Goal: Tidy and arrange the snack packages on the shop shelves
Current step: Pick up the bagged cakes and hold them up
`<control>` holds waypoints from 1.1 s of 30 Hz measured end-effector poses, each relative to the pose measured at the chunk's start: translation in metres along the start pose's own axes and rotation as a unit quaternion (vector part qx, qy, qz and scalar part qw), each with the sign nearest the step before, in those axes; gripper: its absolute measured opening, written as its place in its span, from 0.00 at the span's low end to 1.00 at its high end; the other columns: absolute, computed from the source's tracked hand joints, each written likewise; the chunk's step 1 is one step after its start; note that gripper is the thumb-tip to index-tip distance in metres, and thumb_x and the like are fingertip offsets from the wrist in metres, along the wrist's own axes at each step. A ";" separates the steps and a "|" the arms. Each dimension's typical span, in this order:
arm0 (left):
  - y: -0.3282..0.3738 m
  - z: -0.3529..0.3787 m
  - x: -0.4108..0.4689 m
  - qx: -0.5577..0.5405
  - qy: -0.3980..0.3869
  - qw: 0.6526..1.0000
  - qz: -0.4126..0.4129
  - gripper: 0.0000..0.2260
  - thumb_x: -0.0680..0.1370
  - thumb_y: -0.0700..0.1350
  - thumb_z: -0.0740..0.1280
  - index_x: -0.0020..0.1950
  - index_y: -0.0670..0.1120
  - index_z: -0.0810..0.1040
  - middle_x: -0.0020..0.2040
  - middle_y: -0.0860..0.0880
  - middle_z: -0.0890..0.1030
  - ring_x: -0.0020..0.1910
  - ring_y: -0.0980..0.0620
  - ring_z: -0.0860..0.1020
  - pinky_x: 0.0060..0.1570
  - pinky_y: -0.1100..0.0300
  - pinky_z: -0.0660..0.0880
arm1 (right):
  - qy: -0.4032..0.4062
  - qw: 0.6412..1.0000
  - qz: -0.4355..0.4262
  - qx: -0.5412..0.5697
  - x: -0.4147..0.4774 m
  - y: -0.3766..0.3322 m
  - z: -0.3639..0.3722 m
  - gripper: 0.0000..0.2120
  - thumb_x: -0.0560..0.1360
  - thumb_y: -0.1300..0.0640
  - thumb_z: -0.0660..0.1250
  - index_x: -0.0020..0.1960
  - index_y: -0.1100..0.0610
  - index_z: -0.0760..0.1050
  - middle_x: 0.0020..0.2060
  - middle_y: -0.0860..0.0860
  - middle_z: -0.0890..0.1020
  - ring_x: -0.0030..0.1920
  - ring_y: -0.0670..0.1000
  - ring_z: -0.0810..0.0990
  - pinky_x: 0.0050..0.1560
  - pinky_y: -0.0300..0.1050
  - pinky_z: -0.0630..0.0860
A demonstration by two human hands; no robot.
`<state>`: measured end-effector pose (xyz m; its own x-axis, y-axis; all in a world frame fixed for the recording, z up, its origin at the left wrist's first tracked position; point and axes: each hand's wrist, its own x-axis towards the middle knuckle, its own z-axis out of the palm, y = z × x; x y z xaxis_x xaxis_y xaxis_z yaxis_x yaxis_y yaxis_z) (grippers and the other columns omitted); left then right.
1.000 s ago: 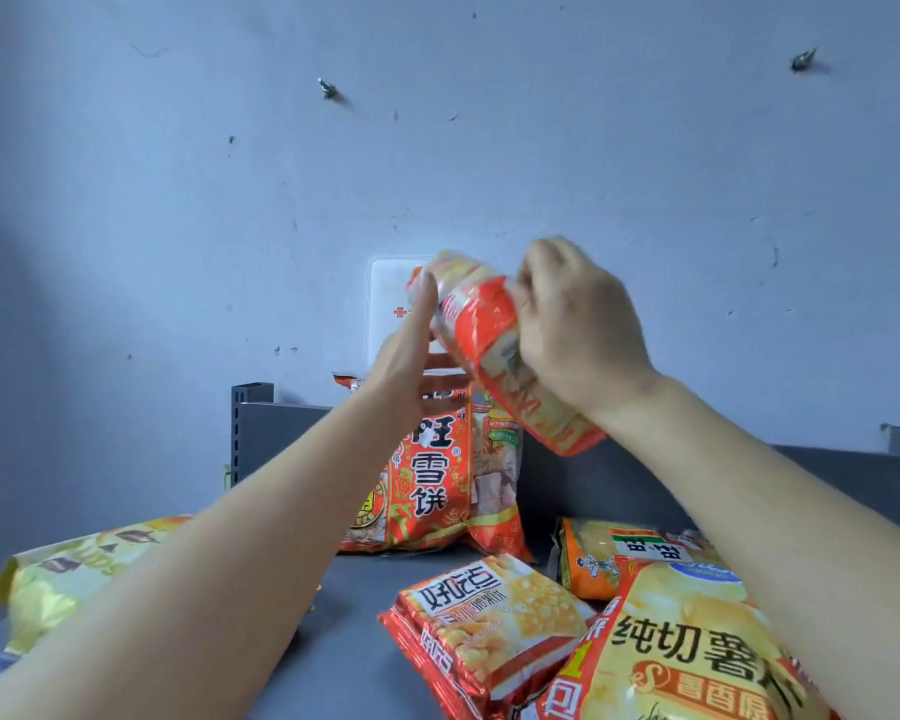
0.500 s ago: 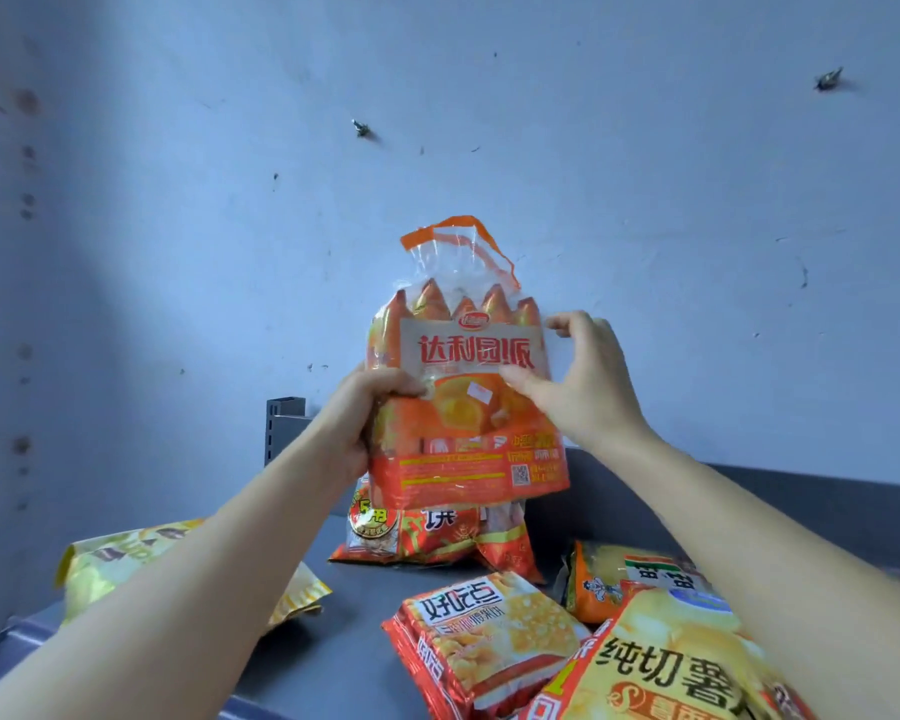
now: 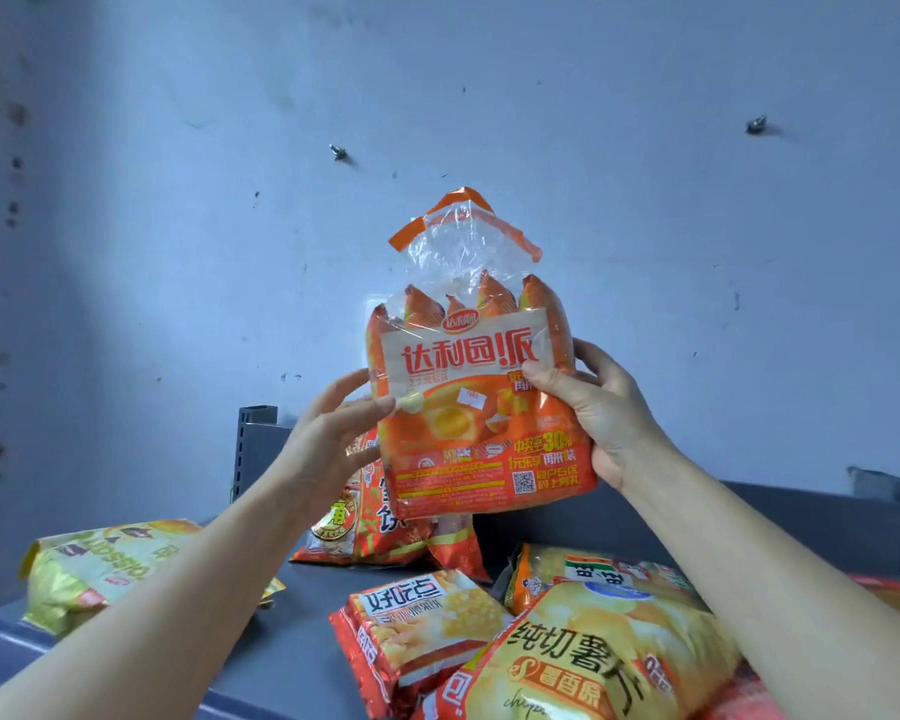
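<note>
An orange bag of individually wrapped pies (image 3: 481,407), printed 达利园派 in red on a pale band, is being held upright in the air above the shelf (image 3: 292,646), in front of the blue-grey wall (image 3: 178,252). Its crinkled clear top, edged with an orange strip, is being left standing free. Pointed orange inner wrappers are being shown through the film, and a QR code and "30%" are being displayed near the bottom edge. The bag is being gripped at both sides: the left hand (image 3: 328,444) is being closed on its left edge with the thumb on the front, and the right hand (image 3: 601,413) likewise on its right edge. Just behind it a glossy red cracker bag (image 3: 370,517) is being propped upright. Lower down, on the dark grey shelf, a red-and-yellow pack marked 好吃点 (image 3: 422,631), a puffy yellow bag marked 纯切薯 (image 3: 593,662) and, well to the left, a crumpled yellow bag (image 3: 100,569) are being carried lying flat.
</note>
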<state>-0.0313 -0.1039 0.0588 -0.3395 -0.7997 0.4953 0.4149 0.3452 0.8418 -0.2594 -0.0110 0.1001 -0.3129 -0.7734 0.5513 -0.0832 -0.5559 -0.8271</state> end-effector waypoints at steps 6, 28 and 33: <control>0.002 0.031 -0.015 0.010 -0.007 1.000 -0.012 0.26 0.64 0.45 0.74 0.62 0.47 0.77 0.56 0.43 0.82 0.57 0.46 0.80 0.54 0.49 0.76 | 0.095 0.994 -0.044 -0.041 -0.035 -0.036 -0.028 0.25 0.64 0.53 0.78 0.59 0.50 0.76 0.49 0.54 0.84 0.44 0.56 0.85 0.47 0.57 0.82; 0.004 0.285 -0.102 0.007 -0.254 0.965 -0.061 0.21 0.72 0.42 0.75 0.62 0.52 0.73 0.53 0.49 0.82 0.54 0.49 0.80 0.58 0.47 0.75 | 0.304 0.935 -0.058 -0.174 -0.217 -0.171 -0.199 0.24 0.66 0.54 0.78 0.60 0.50 0.77 0.47 0.52 0.86 0.45 0.56 0.86 0.49 0.61 0.81; -0.003 0.359 -0.126 -0.001 -0.267 0.962 -0.062 0.22 0.72 0.43 0.74 0.64 0.50 0.72 0.52 0.49 0.81 0.53 0.50 0.80 0.53 0.50 0.76 | 0.309 0.929 -0.071 -0.193 -0.250 -0.200 -0.256 0.25 0.66 0.56 0.78 0.61 0.51 0.76 0.47 0.53 0.86 0.45 0.56 0.86 0.48 0.60 0.81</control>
<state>-0.2929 0.1720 0.0713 -0.7713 -0.4687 0.4307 0.3449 0.2609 0.9016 -0.4069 0.3716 0.0999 -0.7458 -0.3125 0.5883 -0.4603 -0.3966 -0.7942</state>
